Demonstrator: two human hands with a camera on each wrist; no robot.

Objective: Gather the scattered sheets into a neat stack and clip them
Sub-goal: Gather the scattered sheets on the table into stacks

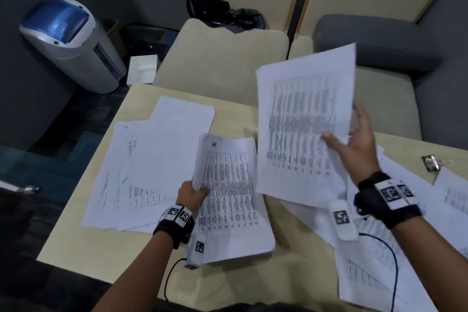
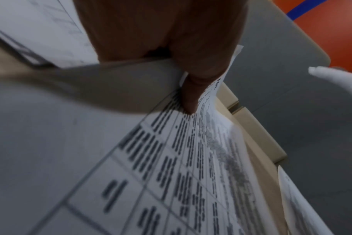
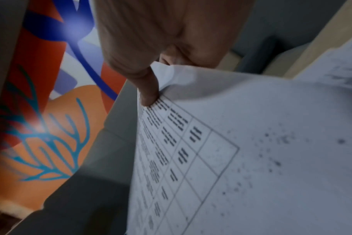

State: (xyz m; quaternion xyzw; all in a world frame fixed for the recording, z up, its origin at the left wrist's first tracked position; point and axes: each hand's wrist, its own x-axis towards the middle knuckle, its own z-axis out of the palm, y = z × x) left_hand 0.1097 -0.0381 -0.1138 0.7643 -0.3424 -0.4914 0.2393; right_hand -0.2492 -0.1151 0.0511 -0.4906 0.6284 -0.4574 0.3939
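Our right hand [image 1: 354,139] pinches a lifted white printed sheet [image 1: 304,121] at two o'clock; our left hand [image 1: 192,191] grips the thin paper stack [image 1: 230,200] at centre. We should lay the sheet squarely on top, edges matched.

Loose sheets [image 1: 141,172] cover the table [image 1: 83,243]; only its near-left strip lies bare.

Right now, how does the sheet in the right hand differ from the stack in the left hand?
The sheet in the right hand is lifted clear of the table, tilted; the stack in the left hand still rests on it.
The sheet looks single; the stack shows several layered edges.
The stack has a handwritten mark on top; none shows on the sheet.
Both carry printed tables and are pinched at an edge.
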